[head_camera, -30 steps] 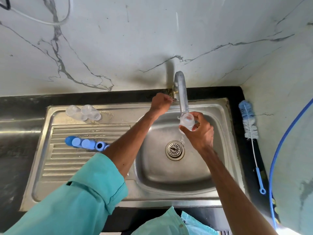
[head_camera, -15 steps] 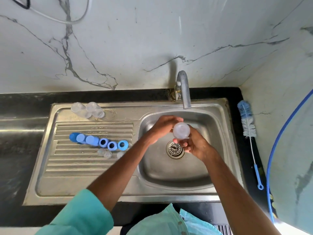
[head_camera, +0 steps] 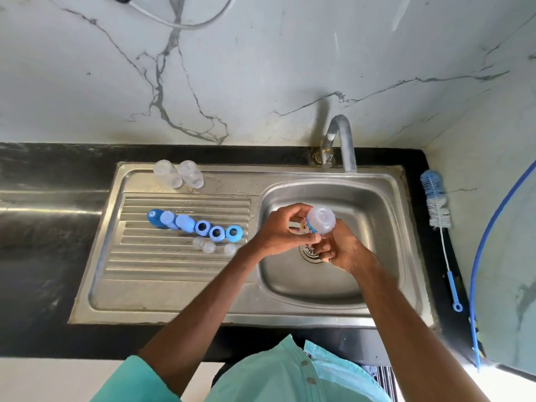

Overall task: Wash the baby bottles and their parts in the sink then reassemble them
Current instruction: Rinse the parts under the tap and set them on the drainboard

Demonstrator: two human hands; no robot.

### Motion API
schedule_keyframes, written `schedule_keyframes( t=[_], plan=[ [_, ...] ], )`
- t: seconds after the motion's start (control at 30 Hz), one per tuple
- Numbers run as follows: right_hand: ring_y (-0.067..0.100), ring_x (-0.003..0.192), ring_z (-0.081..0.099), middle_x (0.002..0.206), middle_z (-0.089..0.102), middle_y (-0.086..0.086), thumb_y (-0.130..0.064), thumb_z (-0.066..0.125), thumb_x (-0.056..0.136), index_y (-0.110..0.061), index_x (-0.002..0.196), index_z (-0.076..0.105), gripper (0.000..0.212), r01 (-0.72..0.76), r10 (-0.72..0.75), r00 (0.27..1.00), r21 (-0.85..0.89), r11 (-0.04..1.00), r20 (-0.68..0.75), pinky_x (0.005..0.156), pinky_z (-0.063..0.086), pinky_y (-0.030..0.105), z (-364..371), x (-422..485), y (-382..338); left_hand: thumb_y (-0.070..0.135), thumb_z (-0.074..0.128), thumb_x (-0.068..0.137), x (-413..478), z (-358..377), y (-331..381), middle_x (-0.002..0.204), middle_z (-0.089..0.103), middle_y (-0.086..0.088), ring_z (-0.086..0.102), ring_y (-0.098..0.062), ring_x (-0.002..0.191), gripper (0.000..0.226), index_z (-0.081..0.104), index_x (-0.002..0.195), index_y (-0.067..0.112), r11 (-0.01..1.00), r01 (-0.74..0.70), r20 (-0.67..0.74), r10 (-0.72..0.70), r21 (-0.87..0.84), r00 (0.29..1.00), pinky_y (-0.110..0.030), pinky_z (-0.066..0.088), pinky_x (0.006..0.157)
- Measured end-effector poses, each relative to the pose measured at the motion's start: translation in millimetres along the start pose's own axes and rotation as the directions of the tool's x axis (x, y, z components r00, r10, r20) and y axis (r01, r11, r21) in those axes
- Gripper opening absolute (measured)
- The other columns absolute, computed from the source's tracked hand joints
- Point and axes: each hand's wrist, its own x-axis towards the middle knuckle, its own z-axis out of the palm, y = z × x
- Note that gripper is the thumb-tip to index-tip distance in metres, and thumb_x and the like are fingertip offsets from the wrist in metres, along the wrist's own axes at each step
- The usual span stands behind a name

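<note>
Over the steel sink basin both hands hold one clear baby bottle, its base turned up toward me. My left hand grips its side from the left. My right hand holds it from below, fingers curled at its lower end. On the ribbed drainboard lie two clear bottles, a row of blue caps and blue rings, and three clear teats. No water runs from the tap.
A blue-and-white bottle brush lies on the black counter right of the sink. A blue hose curves along the right wall. The drain shows below my hands.
My left hand left the tap handle and came down to the bottle. My right hand drew the bottle away from the spout and turned it base up over the basin.
</note>
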Motion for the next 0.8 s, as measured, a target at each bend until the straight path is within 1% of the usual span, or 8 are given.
schedule_keyframes(
  t=[0.07, 0.13, 0.23, 0.3, 0.4, 0.5, 0.6, 0.8],
  plan=[
    [0.014, 0.044, 0.043, 0.074, 0.070, 0.018, -0.051, 0.029, 0.107, -0.008, 0.102, 0.066, 0.057, 0.046, -0.051, 0.998, -0.167, 0.985, -0.028, 0.040, 0.029, 0.018, 12, -4, 4, 0.039, 0.093, 0.072, -8, -10, -4, 0.118, 0.074, 0.009, 0.068, -0.008, 0.111, 0.063, 0.067, 0.127, 0.024, 1.000, -0.007, -0.053, 0.007, 0.006, 0.999, -0.042, 0.059, 0.096],
    [0.024, 0.060, 0.062, 0.092, 0.078, 0.020, -0.078, 0.023, 0.100, -0.015, 0.113, 0.069, 0.079, 0.090, -0.140, 0.983, -0.357, 0.930, -0.117, 0.053, 0.045, 0.024, 21, -7, 6, 0.039, 0.092, 0.075, -17, -20, -7, 0.113, 0.075, 0.009, 0.069, -0.004, 0.104, 0.058, 0.069, 0.126, 0.024, 1.000, -0.011, -0.155, 0.015, 0.026, 0.988, -0.038, 0.059, 0.095],
    [0.028, 0.095, 0.075, 0.110, 0.077, 0.011, -0.085, 0.027, 0.093, -0.022, 0.126, 0.066, 0.081, 0.265, -0.378, 0.921, -0.562, 0.784, -0.093, 0.075, 0.062, 0.039, 47, -8, 7, 0.039, 0.092, 0.075, -30, -40, -15, 0.111, 0.076, 0.009, 0.069, 0.000, 0.102, 0.058, 0.070, 0.125, 0.021, 0.995, -0.046, -0.246, 0.067, 0.091, 0.967, -0.031, 0.059, 0.092],
    [0.017, 0.101, 0.074, 0.120, 0.073, 0.003, -0.081, 0.048, 0.088, -0.028, 0.129, 0.064, 0.069, 0.396, -0.500, 0.866, -0.607, 0.689, -0.002, 0.081, 0.064, 0.040, 64, -8, 6, 0.035, 0.093, 0.074, -34, -49, -18, 0.109, 0.076, 0.006, 0.071, -0.003, 0.099, 0.055, 0.071, 0.122, 0.018, 0.992, -0.090, -0.259, 0.110, 0.090, 0.960, -0.030, 0.060, 0.088],
    [0.004, 0.095, 0.072, 0.114, 0.073, -0.013, -0.059, 0.081, 0.080, -0.034, 0.124, 0.063, 0.054, 0.453, -0.657, 0.753, -0.740, 0.497, 0.019, 0.081, 0.060, 0.028, 89, 0, 4, 0.030, 0.094, 0.073, -39, -65, -23, 0.107, 0.076, 0.004, 0.072, -0.007, 0.095, 0.054, 0.071, 0.121, 0.015, 0.984, -0.156, -0.337, 0.176, 0.085, 0.925, -0.032, 0.060, 0.084],
    [-0.001, 0.094, 0.069, 0.112, 0.072, -0.015, -0.050, 0.086, 0.080, -0.029, 0.126, 0.064, 0.056, 0.435, -0.728, 0.686, -0.794, 0.425, -0.013, 0.077, 0.053, 0.019, 109, 13, 2, 0.026, 0.091, 0.077, -39, -83, -29, 0.118, 0.073, -0.003, 0.068, -0.011, 0.104, 0.060, 0.066, 0.130, 0.012, 0.981, -0.165, -0.354, 0.190, 0.099, 0.916, -0.023, 0.056, 0.087],
    [0.012, 0.095, 0.070, 0.113, 0.070, -0.010, -0.052, 0.086, 0.078, -0.024, 0.128, 0.064, 0.061, 0.374, -0.748, 0.660, -0.829, 0.416, -0.078, 0.079, 0.052, 0.024, 123, 35, 3, 0.037, 0.081, 0.081, -43, -103, -47, 0.138, 0.063, -0.010, 0.062, -0.021, 0.120, 0.073, 0.054, 0.143, 0.010, 0.980, -0.094, -0.329, 0.148, 0.173, 0.933, -0.033, 0.053, 0.096],
    [0.019, 0.099, 0.062, 0.112, 0.065, -0.005, -0.044, 0.089, 0.077, -0.015, 0.127, 0.061, 0.064, 0.376, -0.824, 0.565, -0.880, 0.291, -0.031, 0.082, 0.053, 0.031, 162, 102, -12, 0.026, 0.063, 0.086, -53, -144, -81, 0.122, 0.071, -0.003, 0.066, -0.019, 0.105, 0.043, 0.067, 0.126, 0.011, 0.977, -0.020, -0.487, 0.123, 0.210, 0.865, -0.038, 0.055, 0.091]
  ],
)
